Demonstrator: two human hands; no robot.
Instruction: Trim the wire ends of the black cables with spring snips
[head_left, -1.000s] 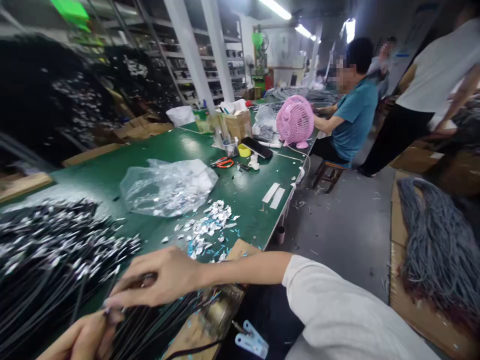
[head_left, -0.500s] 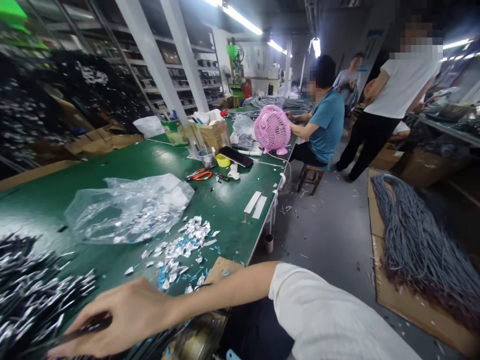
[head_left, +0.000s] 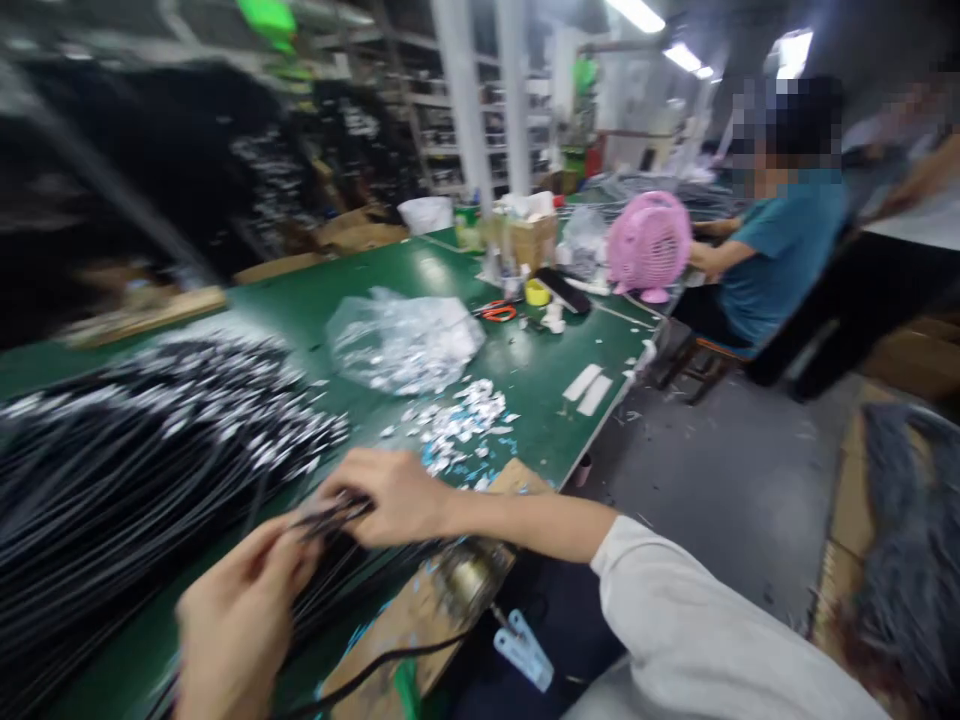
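My left hand (head_left: 244,600) and my right hand (head_left: 394,495) come together at the lower left, above the green table (head_left: 390,265). Between their fingertips are a few dark cable ends (head_left: 330,515), blurred by motion; both hands are closed on them. A large bundle of black cables (head_left: 142,450) with silvery ends lies to the left, just beyond my left hand. Under my right forearm, a round metal device (head_left: 469,580) sits on a wooden board (head_left: 397,630), with a light blue clip (head_left: 523,650) hanging beside it.
Foil and blue scraps (head_left: 469,420) lie ahead, beside a clear plastic bag (head_left: 409,345). Beyond are orange-handled pliers (head_left: 499,311), yellow tape (head_left: 537,292), a phone (head_left: 562,290) and a pink fan (head_left: 649,245). A seated co-worker (head_left: 787,240) works at the table's right edge.
The view has swung left and down, bringing my left hand and more of the cable bundle into sight. My right hand now meets the left at the cable ends.
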